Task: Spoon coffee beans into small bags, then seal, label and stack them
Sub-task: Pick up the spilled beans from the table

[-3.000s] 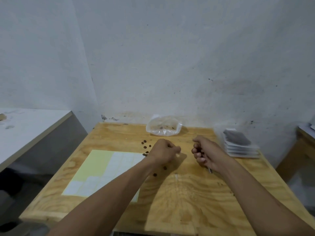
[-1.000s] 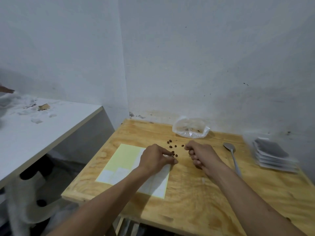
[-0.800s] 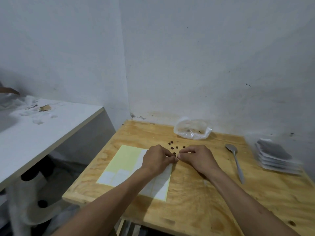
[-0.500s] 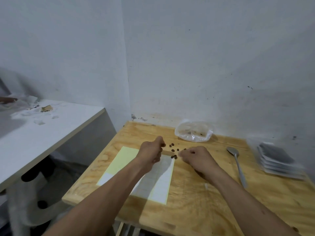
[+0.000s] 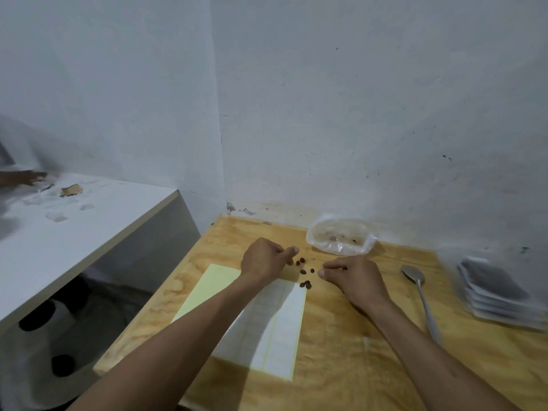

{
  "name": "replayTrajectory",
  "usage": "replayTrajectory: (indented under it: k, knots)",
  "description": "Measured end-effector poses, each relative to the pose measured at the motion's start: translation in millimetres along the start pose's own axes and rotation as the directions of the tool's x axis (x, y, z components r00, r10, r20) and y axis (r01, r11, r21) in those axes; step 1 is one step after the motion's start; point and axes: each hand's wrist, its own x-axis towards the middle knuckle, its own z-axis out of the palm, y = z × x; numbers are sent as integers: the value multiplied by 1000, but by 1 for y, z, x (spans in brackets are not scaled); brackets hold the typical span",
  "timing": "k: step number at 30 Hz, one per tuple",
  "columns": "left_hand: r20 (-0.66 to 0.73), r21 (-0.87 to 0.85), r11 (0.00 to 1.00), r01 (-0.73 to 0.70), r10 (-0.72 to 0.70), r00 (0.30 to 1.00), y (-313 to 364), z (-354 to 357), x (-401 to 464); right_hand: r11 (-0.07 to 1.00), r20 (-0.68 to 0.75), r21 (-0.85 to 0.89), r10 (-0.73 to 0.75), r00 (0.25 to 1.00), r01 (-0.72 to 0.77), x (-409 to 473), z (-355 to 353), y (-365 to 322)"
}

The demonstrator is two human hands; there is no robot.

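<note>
Pale walls, honey-coloured wood, dark beans

I see a light yellow-brown surface (image 5: 341, 366) with swirling wood grain, and on it a pale yellow sheet (image 5: 216, 283) whose white labels (image 5: 281, 330) form a faint grid. The scattered coffee beans (image 5: 305, 284) are dark brown, the plastic bag (image 5: 341, 238) clear, the spoon (image 5: 415, 277) silver-grey. The stacked small bags (image 5: 498, 292) are white with dark contents. The wall (image 5: 355, 114) is whitish with dark specks.

The left hand (image 5: 262, 258) curls knuckles-up, hiding whatever its fingers hold. The stacked bags (image 5: 498, 292) are blurred. The right fingertips (image 5: 321, 273) hide any bean beneath.
</note>
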Motion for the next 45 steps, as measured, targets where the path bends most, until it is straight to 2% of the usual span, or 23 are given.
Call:
replayTrajectory:
  k: [5,7,9,10,11,13,15,17,18,20,22,24,29,31,32,34,35,37,38,39,41,43,45]
  knots:
    - [45,105,990,-92,88,995,-8,4,9,1000,11,2,24,1000,-24,8,4,-4]
    - [68,125,987,-103,95,993,-9,5,12,936,106,290,177,978,-201,13,0,-10]
    - [87,143,981,-132,120,989,-9,7,13,600,324,657,322,890,-457,20,-4,-17]
    - [89,153,977,-148,135,987,-9,9,13,423,423,730,338,841,-537,22,-6,-21]
    - [83,165,973,-159,147,986,-9,10,14,319,485,748,334,808,-581,24,-7,-23]
    - [58,184,970,-160,152,987,-9,12,18,271,508,752,342,790,-601,27,-6,-27]
    - [51,63,994,-85,82,995,-9,10,22,403,432,722,373,821,-563,30,-2,-25]
    - [99,-229,972,55,-33,995,-7,3,24,732,249,523,360,899,-438,33,1,-21]
    - [133,-358,924,135,-92,987,-4,-2,24,861,173,379,294,940,-339,33,4,-20]
    - [222,-559,775,295,-203,954,1,-11,24,962,104,226,135,985,-156,32,11,-19]
    - [345,-689,582,431,-260,902,3,-17,23,984,86,169,49,995,-63,30,19,-22]
    - [387,-696,543,469,-266,883,2,-20,22,997,73,80,7,997,-13,32,24,-23]
    - [170,-377,889,260,-209,963,-3,-16,15,998,79,-26,-58,995,60,33,27,-29]
    - [130,-310,940,145,-110,985,-10,-8,14,990,91,122,58,994,-69,35,24,-33]
    - [130,-294,951,97,-61,990,-12,-6,12,923,139,315,184,973,-219,36,19,-35]
    - [160,-275,961,41,4,987,-11,-2,9,589,356,620,376,855,-518,38,9,-37]
    - [173,-270,963,25,22,985,-10,0,7,445,434,679,397,809,-583,36,4,-39]
    - [199,-258,966,-12,66,978,-6,1,5,366,442,722,408,799,-587,32,-2,-35]
    - [210,-241,970,-35,87,974,-5,2,4,457,385,703,401,831,-546,30,-4,-30]
    - [215,-229,972,-58,109,971,-4,3,4,617,295,627,377,878,-476,27,-4,-26]
    - [212,-205,976,-77,121,970,-5,5,7,895,140,370,214,967,-251,20,-5,-17]
    - [203,-155,984,-89,120,972,-5,6,7,965,131,243,73,989,-104,15,0,-8]
    - [193,-78,989,-124,137,972,-5,8,8,979,161,194,29,986,-60,11,5,-5]
